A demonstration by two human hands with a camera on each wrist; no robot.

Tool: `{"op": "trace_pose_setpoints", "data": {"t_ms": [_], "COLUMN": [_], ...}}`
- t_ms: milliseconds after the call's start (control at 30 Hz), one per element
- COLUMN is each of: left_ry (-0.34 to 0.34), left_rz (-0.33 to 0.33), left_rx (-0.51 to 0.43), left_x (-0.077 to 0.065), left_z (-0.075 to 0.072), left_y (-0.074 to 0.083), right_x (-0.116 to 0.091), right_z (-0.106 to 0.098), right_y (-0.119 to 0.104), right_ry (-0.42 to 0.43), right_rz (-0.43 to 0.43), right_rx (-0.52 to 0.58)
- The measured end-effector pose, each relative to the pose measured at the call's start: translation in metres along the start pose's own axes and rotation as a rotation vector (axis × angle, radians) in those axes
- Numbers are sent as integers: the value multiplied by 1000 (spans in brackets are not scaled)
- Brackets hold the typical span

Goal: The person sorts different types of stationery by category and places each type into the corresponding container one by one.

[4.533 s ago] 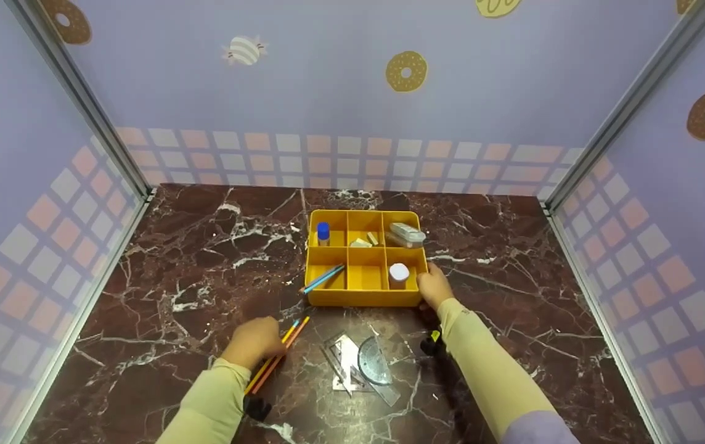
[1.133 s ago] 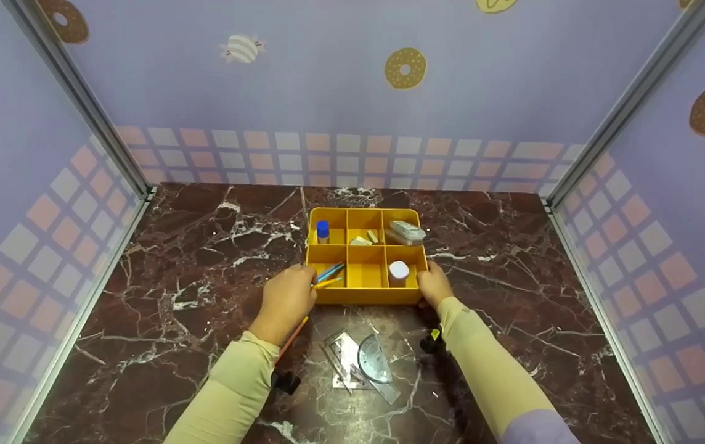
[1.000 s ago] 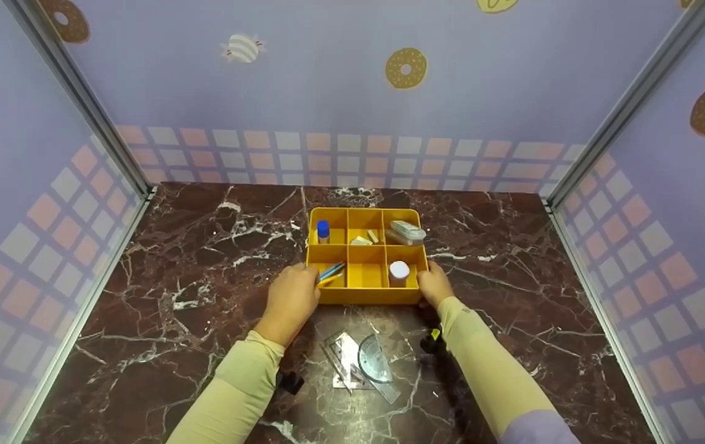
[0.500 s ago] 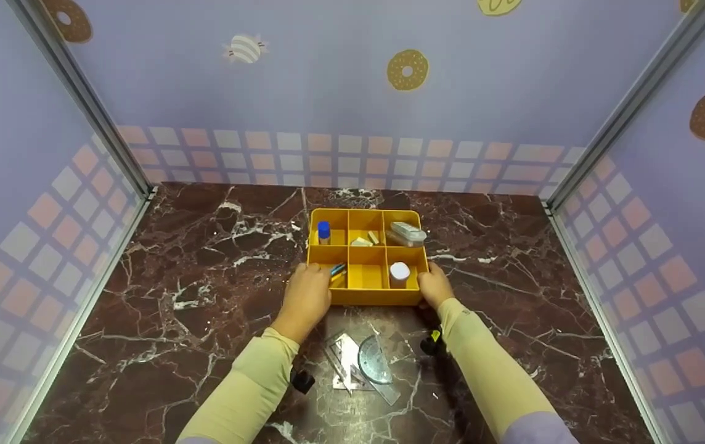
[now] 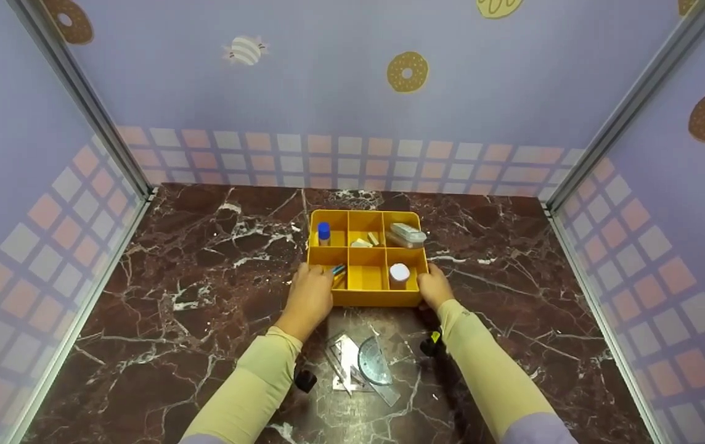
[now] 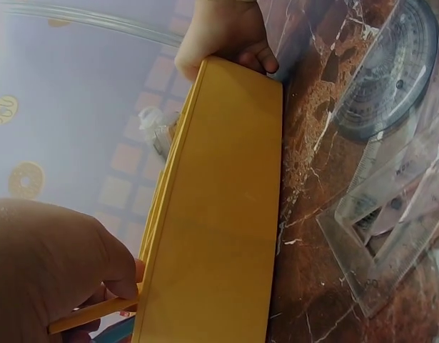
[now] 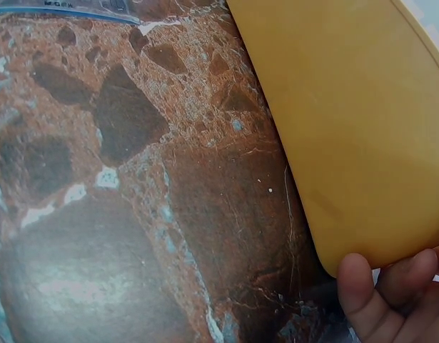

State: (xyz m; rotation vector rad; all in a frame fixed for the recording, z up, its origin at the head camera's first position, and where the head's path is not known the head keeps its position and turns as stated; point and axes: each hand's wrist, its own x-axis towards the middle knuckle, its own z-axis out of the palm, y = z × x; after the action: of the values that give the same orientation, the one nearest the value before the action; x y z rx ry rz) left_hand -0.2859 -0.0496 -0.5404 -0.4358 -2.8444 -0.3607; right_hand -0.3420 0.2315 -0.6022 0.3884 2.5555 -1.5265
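Note:
A yellow tray with several compartments [image 5: 377, 298] lies on the marbled table. My left hand [image 5: 308, 300] is over its front-left compartment and pinches pencils; an orange-yellow pencil [image 6: 94, 314] shows beneath the thumb in the left wrist view. Blue and yellow pencil ends [image 5: 338, 272] stick out past the fingers in that compartment. At the tray's front-right corner, my right hand [image 5: 435, 288] grips the side wall, fingertips [image 7: 355, 275] against it. The left palm hides most of the pencils.
In the tray sit a blue-capped glue stick [image 5: 323, 233], white eraser pieces [image 5: 362, 243], a clear case [image 5: 408, 235] and a white-lidded jar [image 5: 399, 274]. Clear set squares [image 5: 343, 370] and a protractor [image 5: 374, 362] lie in front. Patterned walls [image 5: 352, 98] enclose the table.
My left hand has picked pencils off the table and carried them forward and right into the front-left compartment. The blue pencils there have shifted inward. My right hand keeps its grip on the tray.

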Motion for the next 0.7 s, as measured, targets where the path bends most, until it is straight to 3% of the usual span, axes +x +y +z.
{"op": "trace_pose_setpoints", "data": {"t_ms": [200,433,700], "left_ry": [-38,-45,-102], "left_rz": [-7,53,99], "left_rx": [27,41,98], "left_x": [0,-3,0], "left_z": [1,5,8], "left_y": [0,-3,-6], "right_x": [0,-2,-2], "right_z": [1,0,-1], "right_y": [0,-1,-2], "right_ry": [0,-2,-12], "right_rz": [11,8,20], "right_rx": [1,13,11]}}
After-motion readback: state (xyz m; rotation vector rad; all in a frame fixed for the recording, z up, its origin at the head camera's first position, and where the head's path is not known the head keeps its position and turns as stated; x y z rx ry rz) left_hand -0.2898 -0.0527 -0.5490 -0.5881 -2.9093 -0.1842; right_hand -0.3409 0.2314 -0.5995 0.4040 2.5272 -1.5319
